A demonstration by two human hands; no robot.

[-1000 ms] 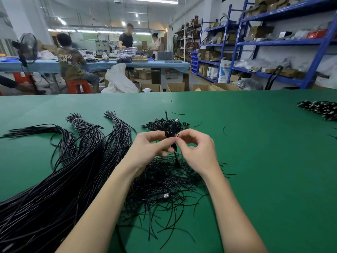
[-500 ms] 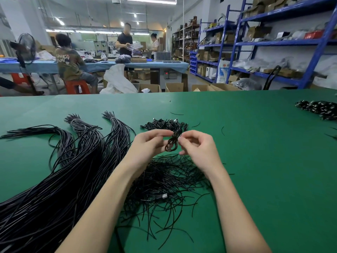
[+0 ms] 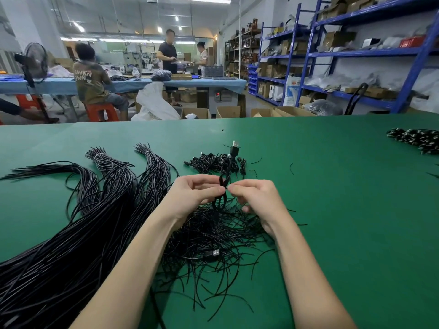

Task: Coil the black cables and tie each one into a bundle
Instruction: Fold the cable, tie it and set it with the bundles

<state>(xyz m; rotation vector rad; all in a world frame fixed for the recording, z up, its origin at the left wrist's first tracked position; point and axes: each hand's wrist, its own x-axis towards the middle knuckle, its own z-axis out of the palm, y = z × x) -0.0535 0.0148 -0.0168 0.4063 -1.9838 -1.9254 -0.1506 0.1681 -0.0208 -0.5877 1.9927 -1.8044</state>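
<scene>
While held up over the green table (image 3: 332, 210), pinched at its waist between both hands — a small coiled black cable (image 3: 224, 184), plug (image 3: 234, 148) pointing up and away, lower loop hanging between the palms. Left hand (image 3: 192, 195) with thumb and forefinger closed on the coil's middle; right hand (image 3: 257, 198) with fingertips curled in against the same spot, apparently nipping a thin tie there, too small to be sure. Directly beneath, a loose heap of short black ties (image 3: 213, 245) with another plug lying in it. Left of that, long bunches of black cables (image 3: 83, 222) fanned across the table. Just beyond the hands, a small pile of finished bundles (image 3: 209, 162); far right, another pile (image 3: 418, 138).
</scene>
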